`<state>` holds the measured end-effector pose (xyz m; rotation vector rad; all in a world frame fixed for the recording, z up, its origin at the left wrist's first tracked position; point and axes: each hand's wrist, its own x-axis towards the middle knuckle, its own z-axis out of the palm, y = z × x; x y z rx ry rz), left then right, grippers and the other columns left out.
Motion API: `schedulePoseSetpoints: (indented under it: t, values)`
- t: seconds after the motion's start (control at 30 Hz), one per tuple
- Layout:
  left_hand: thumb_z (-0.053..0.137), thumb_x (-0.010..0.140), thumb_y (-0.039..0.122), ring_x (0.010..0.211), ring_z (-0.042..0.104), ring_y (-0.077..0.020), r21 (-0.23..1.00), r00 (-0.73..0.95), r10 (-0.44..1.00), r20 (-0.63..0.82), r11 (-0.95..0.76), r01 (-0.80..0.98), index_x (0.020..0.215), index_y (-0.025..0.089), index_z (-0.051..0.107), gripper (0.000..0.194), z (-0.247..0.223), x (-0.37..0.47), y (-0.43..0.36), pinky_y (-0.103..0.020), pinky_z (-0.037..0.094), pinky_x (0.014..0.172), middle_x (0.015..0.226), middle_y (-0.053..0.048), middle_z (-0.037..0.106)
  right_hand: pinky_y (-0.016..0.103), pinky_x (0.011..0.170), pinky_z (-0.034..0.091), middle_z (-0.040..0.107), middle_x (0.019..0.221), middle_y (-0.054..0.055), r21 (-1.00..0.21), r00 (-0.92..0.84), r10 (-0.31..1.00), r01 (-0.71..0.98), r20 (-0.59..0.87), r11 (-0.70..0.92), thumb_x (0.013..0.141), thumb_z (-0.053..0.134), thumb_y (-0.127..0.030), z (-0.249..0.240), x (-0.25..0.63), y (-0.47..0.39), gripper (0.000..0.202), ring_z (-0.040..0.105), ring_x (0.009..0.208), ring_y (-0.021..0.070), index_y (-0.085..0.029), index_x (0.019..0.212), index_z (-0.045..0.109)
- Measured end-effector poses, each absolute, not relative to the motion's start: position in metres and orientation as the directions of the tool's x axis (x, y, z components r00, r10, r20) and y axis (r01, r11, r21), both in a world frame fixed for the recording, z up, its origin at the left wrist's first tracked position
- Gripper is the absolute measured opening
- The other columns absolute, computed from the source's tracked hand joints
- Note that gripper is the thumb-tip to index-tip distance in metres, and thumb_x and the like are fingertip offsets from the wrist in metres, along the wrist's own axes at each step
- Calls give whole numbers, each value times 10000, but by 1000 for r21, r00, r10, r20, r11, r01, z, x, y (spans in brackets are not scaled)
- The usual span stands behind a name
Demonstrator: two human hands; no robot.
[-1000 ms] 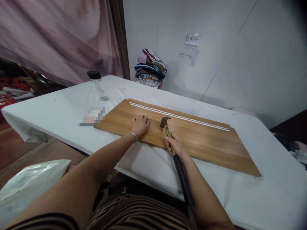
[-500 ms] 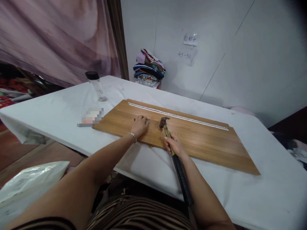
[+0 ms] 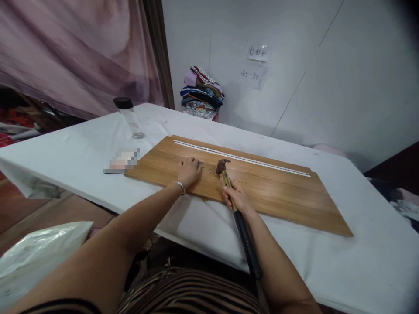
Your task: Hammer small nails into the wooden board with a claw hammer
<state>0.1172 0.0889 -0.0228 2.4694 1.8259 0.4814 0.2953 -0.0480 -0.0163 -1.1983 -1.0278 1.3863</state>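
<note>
My left hand [image 3: 190, 173], with a bracelet at the wrist, rests palm down on a wooden board [image 3: 281, 196]. Its fingers are curled over a few small silvery nails [image 3: 200, 164] that stick out beside the index finger; the fingertips are partly hidden. My right hand [image 3: 236, 196] is wrapped round a hammer [image 3: 244, 237], high on the handle near the head. The hammer's rusty head is just above the board, and its black grip points back towards me. Small dark nails or marks [image 3: 240, 181] run in a row across the board beside the hammer.
Two white strips [image 3: 242, 158] lie along the board's far side. A white-covered table [image 3: 81, 144] holds a clear bottle with a black lid [image 3: 132, 122] and a blurred-out item [image 3: 122, 160] at left. Folded cloths [image 3: 203, 93] are stacked by the wall. A plastic bag [image 3: 42, 248] is at lower left.
The whole view has shifted very slightly. Both hands, the hammer and the board keep almost the same places relative to each other.
</note>
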Motion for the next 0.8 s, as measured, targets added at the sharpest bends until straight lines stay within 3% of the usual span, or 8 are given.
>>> schedulePoseSetpoints:
  t: [0.53,0.8]
  values:
    - [385,922,356,1173,497,-289,208,267,931,248,-320,924,1083,204,638,336,-26,117,91,-449,354,951,1231,-120,606,176,255,287,479,487,-134,-977,-8,991,-164,-136,-135,704,632,-436,-17,294,-47,333,369,275,58,-224,876,441]
    - [391,925,358,1184,495,-282,203,267,930,252,-321,925,1083,207,629,324,-26,117,91,-444,350,958,1228,-118,610,181,259,288,475,482,-123,-979,-7,990,-148,-139,-139,708,633,-438,-19,295,-46,311,371,281,59,-227,807,427]
